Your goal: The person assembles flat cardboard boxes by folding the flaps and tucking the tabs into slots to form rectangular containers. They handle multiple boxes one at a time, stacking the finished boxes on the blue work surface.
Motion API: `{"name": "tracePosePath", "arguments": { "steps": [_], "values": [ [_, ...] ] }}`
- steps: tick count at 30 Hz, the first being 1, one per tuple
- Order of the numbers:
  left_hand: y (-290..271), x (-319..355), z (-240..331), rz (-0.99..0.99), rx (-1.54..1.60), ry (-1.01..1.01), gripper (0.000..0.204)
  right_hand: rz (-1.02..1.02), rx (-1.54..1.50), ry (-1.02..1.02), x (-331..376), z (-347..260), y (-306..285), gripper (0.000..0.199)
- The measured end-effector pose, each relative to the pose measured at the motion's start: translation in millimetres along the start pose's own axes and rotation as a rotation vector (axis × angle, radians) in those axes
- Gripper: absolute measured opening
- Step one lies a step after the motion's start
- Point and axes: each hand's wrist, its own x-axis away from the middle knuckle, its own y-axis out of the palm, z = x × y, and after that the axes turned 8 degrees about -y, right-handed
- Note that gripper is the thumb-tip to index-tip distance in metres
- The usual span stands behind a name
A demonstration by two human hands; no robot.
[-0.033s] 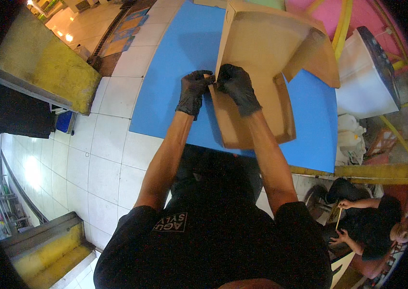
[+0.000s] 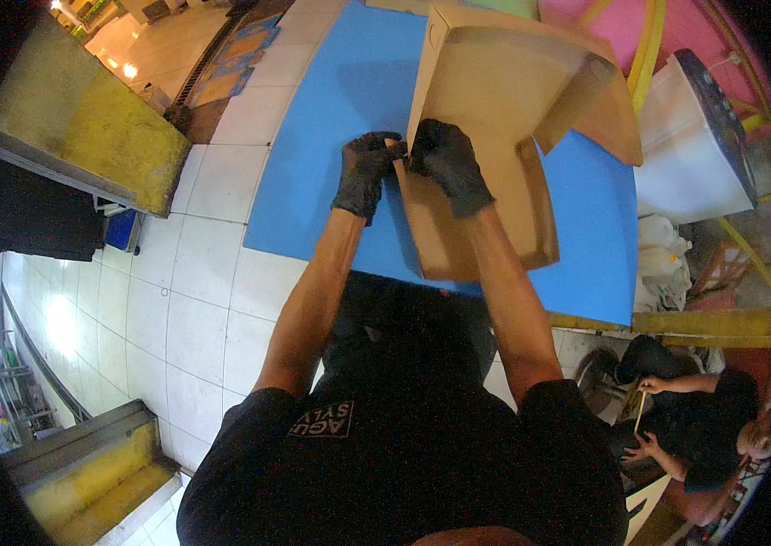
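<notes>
A brown cardboard box (image 2: 495, 196) with its lid raised at the far side lies on a blue tabletop (image 2: 308, 182). My left hand (image 2: 367, 173), in a black glove, is at the outside of the box's left wall, fingers closed on the cardboard at the fold between base and lid. From the inner side, my right hand (image 2: 449, 164), also gloved in black, pinches the same corner with its fingers bent down. The fingertips of both hands nearly meet there. The exact flap or tab between them is hidden by the gloves.
White floor tiles (image 2: 194, 309) lie left of the table. A white cabinet (image 2: 690, 136) with a dark top stands at the right, with white plastic containers (image 2: 663, 264) below it. At lower right another person (image 2: 695, 428) sits, holding a thin stick-like thing.
</notes>
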Motion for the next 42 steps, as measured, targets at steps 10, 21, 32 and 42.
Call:
{"name": "tracePosePath", "arguments": {
  "steps": [10,21,32,42],
  "values": [
    [-0.2,7.1,-3.5,-0.045,-0.075,0.076,0.022,0.0,-0.179,-0.057,6.2,9.1,1.2,0.01],
    [-8.8,-20.5,-36.7,-0.02,0.099,0.064,0.016,0.14,-0.011,0.03,10.3,-32.6,-0.3,0.025],
    [9.8,-2.3,-8.9,-0.029,-0.217,-0.021,0.012,-0.078,0.122,-0.28,15.1,31.3,-3.1,0.013],
    [3.0,-21.3,-22.7,0.073,-0.52,0.24,0.031,-0.139,-0.254,-0.215,18.5,106.8,32.4,0.012]
  ]
}}
